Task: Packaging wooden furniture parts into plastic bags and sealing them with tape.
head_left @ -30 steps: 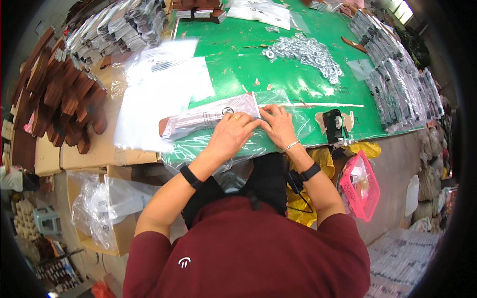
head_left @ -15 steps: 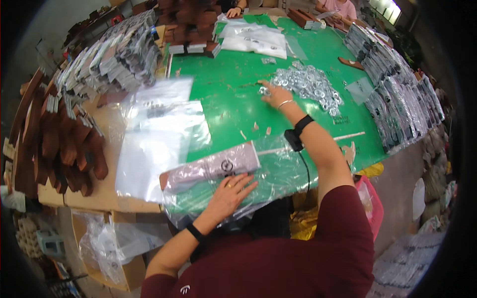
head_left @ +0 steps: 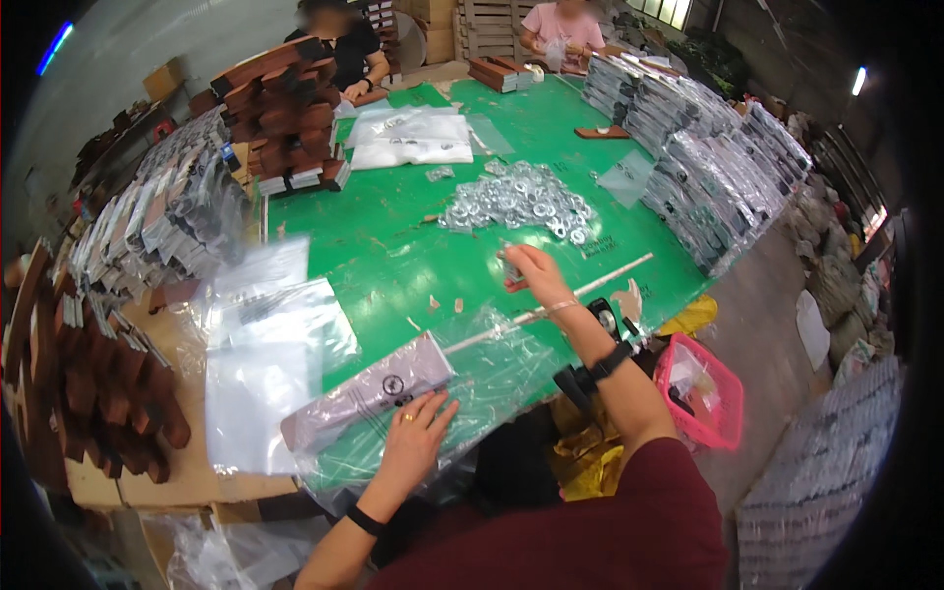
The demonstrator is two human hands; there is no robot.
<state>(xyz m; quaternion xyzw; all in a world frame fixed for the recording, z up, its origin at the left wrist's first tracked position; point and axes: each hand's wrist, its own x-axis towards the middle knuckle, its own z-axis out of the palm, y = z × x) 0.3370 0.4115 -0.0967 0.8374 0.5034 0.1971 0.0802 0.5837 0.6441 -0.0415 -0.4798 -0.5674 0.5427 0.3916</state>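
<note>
My left hand [head_left: 415, 442] lies with its fingers stretched out on a clear plastic bag [head_left: 506, 354], at the near end of a wrapped block. This long block [head_left: 379, 383] is pale pinkish-brown with a black round mark, and it lies inside the bag on the green tabletop. My right hand [head_left: 536, 277] is raised over the table to the right of the block. Its thumb and fingers are pinched on a small silvery piece [head_left: 510, 265], partly hidden by the fingers. Beyond it spreads a pile of silvery ring-shaped pieces [head_left: 521, 202].
Flat clear bags [head_left: 261, 393] lie at left, white bags [head_left: 408, 138] farther back. Stacked brown wooden blocks [head_left: 285, 118] and wrapped stacks [head_left: 708, 187] flank the green table [head_left: 383, 206]. A pink basket [head_left: 723, 413] stands at right. Two people [head_left: 560, 29] sit at the far side.
My right hand has drawn back from the pile toward me, a small silvery piece pinched in it. My left hand stays on the bag. The view has shifted, showing more of the far side.
</note>
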